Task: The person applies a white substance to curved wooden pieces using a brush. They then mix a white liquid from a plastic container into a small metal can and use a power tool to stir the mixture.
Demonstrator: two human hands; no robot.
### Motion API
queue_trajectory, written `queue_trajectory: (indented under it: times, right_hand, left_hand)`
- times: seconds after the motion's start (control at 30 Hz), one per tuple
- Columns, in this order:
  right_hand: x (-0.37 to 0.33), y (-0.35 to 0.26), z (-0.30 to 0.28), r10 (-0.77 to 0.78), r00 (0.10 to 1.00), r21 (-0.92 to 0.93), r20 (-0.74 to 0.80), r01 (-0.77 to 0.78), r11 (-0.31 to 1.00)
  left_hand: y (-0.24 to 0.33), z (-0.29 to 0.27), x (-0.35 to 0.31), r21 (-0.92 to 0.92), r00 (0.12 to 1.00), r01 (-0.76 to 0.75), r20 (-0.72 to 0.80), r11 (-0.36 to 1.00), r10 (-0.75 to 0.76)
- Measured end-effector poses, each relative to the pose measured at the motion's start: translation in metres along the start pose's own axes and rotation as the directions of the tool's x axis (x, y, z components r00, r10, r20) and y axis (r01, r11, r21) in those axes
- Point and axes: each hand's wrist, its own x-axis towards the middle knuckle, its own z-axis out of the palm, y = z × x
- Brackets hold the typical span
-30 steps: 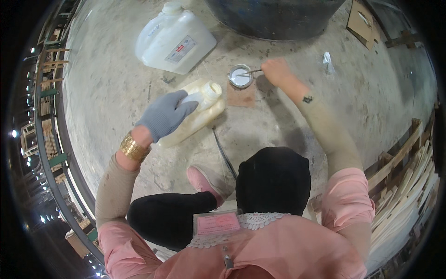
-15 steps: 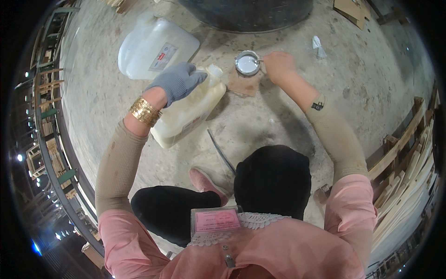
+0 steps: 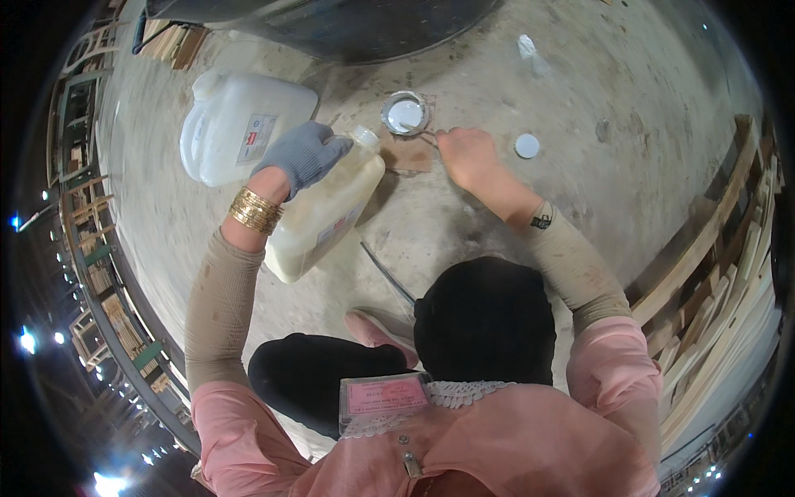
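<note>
left arm [image 3: 224, 306]: forward | left fingers [image 3: 334, 150]: curled | right arm [image 3: 586, 257]: forward, inward | right fingers [image 3: 448, 147]: pinched

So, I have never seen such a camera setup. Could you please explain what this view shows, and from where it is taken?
There is no machine: a person works by hand. The wide view comes from a camera on the person's head, looking down. The left hand, in a grey knitted glove, grips the yellowish jerrycan near its top. The bare right hand holds a thin stick-like tool, reaching into a small cup of white liquid. The cup seems to stand on brown cardboard. The concrete floor also holds a whitish jerrycan and a white disc, perhaps a lid.
</note>
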Motion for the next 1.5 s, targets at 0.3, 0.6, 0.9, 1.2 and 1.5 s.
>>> queue_trajectory:
  times: [0.3,0.6,0.9,1.2,1.5]
  right_hand:
    - [0.010,-0.002,-0.012,-0.031,0.993,0.097,0.110,0.020,0.995]
    - [0.000,-0.003,-0.002,-0.014,0.989,0.122,0.148,-0.004,0.993]
    - [-0.004,0.010,-0.007,0.012,1.000,0.189,-0.021,-0.007,0.982]
    - [0.007,0.014,-0.003,0.070,0.996,0.212,-0.058,-0.056,0.976]
    - [-0.012,0.018,-0.010,0.005,0.999,0.215,-0.051,0.006,0.977]
  left_hand:
    - [0.005,0.002,0.014,-0.018,1.000,0.020,0.021,1.000,-0.019]
    - [0.025,-0.002,0.024,-0.036,0.990,0.110,0.090,0.993,-0.107]
    - [0.024,0.008,0.030,0.009,0.996,0.055,0.072,0.998,-0.055]
    - [0.033,0.009,0.040,0.042,0.991,0.077,0.105,0.996,-0.082]
    - [0.039,0.011,0.054,0.005,0.974,0.147,0.174,0.989,-0.146]
